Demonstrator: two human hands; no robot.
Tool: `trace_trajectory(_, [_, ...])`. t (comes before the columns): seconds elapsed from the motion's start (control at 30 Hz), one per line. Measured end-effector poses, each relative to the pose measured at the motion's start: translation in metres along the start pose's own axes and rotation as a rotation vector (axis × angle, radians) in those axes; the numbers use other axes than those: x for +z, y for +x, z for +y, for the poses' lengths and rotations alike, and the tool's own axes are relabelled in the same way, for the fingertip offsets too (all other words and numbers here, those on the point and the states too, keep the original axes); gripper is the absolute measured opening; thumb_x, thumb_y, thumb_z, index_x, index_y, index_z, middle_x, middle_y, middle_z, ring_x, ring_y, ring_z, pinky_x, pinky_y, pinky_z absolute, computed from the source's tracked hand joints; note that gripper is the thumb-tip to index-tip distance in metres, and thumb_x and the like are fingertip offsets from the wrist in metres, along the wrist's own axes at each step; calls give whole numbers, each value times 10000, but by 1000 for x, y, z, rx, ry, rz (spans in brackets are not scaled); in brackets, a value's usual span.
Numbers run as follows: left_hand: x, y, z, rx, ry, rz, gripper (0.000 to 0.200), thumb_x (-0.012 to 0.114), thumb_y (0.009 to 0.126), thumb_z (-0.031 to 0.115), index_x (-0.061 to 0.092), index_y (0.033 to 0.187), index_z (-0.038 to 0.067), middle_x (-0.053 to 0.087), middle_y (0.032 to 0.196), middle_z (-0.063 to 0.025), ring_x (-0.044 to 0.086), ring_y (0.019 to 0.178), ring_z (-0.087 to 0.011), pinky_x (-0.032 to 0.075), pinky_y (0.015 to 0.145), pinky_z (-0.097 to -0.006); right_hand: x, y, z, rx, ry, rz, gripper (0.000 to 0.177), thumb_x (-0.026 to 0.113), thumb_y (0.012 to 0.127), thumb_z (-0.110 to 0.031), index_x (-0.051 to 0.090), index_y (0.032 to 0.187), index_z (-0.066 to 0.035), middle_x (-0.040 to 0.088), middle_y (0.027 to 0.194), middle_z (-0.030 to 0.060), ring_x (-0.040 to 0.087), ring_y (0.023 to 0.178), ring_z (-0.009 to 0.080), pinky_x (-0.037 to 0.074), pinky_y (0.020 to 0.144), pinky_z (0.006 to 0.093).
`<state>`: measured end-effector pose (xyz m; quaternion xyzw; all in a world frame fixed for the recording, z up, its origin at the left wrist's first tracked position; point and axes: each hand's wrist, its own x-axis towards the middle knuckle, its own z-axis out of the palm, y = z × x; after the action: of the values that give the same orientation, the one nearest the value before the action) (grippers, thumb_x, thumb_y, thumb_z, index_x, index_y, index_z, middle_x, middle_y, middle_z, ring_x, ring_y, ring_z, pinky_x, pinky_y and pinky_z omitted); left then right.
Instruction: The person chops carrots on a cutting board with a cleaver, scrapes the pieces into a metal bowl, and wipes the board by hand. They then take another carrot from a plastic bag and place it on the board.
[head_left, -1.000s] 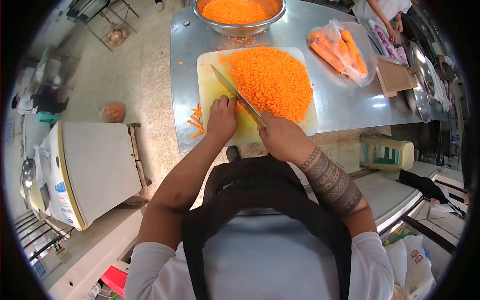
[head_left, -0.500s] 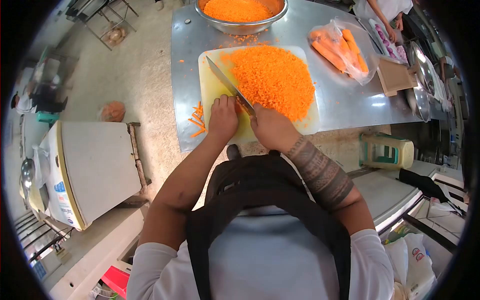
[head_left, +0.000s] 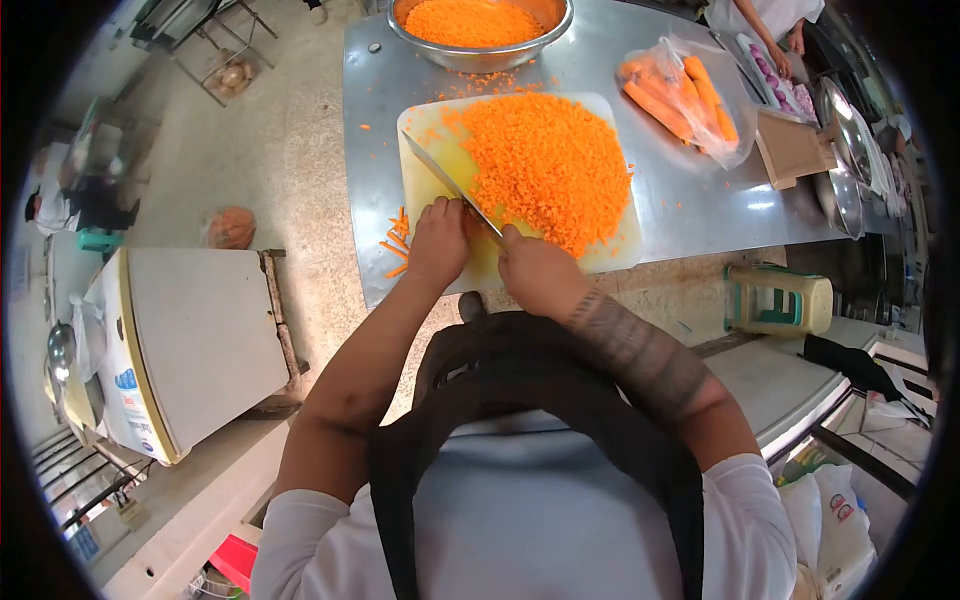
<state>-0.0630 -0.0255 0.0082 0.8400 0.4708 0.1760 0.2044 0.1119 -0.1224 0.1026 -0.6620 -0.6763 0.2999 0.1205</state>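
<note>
Well left of the left hand, a large white box; right of the right hand, a cream-and-green stool; farther ahead-right, purple onions.

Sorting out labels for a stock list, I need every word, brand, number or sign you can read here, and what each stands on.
None can be read for certain.
Chest, narrow side: blue and red lettering, too small and blurred.
White bag: red marks, too small to read.
Blue sign: too blurred to read.
Knife: no lettering visible.
</note>
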Motion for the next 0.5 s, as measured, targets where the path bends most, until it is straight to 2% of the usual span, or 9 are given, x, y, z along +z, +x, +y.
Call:
trace_trajectory(0.2, [-11,2,-1,-9,-57,-53,183,578,891,34,627,1061,-15,613,1032,-230,602,1006,-430,502,889,-522,-21,1,-17,4,-15,-35,252,512,1014,-202,549,1113,27,701,871,262,697,846,461,544,783,577])
trace_trajectory(0.37, [-21,1,3,-49,-120,-117,138,585,915,46,671,999,-22,638,1019,-231,626,1009,-430,514,885,-519,9,6,2,5,-33,-16,251,493,983,-158,572,1117,39,727,901,250,721,872,440,566,775,549])
trace_trajectory(0.5, [-19,0,0,-11,-72,-89,145,594,930,60,686,1007,-21,645,1004,-227,632,988,-427,520,883,-517,-20,0,-16,19,-25,-40,237,504,987,-176,564,1104,22,720,876,234,713,842,437,560,750,552])
